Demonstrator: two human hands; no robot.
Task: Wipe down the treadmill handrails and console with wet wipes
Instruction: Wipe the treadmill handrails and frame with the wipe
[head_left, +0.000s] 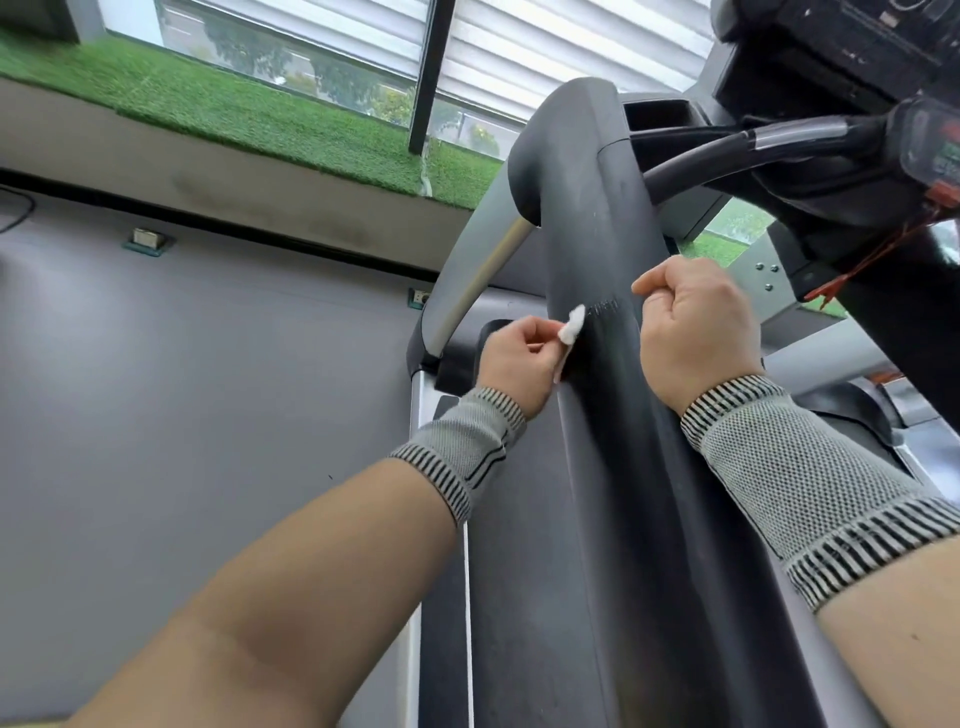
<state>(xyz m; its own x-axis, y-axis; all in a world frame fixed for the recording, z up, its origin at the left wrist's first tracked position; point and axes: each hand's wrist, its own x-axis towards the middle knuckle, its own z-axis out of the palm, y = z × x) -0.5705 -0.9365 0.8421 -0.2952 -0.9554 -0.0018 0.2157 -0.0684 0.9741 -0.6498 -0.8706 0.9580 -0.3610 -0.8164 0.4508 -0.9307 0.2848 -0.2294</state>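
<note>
The left hand (514, 358) pinches a small white wet wipe (727, 323) between thumb and fingertips, its bunched end touching the left face of the wide black handrail (597, 249). Held this way, only a small wad meets the surface, which suits working on one spot, probably the faint scuffed patch just beside it. The right hand (693, 332) sits on the other side of the handrail with its fingers curled into a loose fist; nothing shows inside it, and it seems to steady the body against the rail rather than to clean. Both wrists are bent slightly forward, both forearms reach up and ahead from the bottom of the view, and each wears a grey knitted wrist sleeve (467, 452) with striped cuffs.

Farther out, the handrail rises to a rounded top where a silver bar (483, 280) curves down on its left. The console (852, 62) sits at upper right, well apart from the hands, with a red safety cord (872, 260) hanging below it. By this look, the console is yet to be wiped. Grey floor (182, 389) and a strip of green turf (234, 104) lie to the left.
</note>
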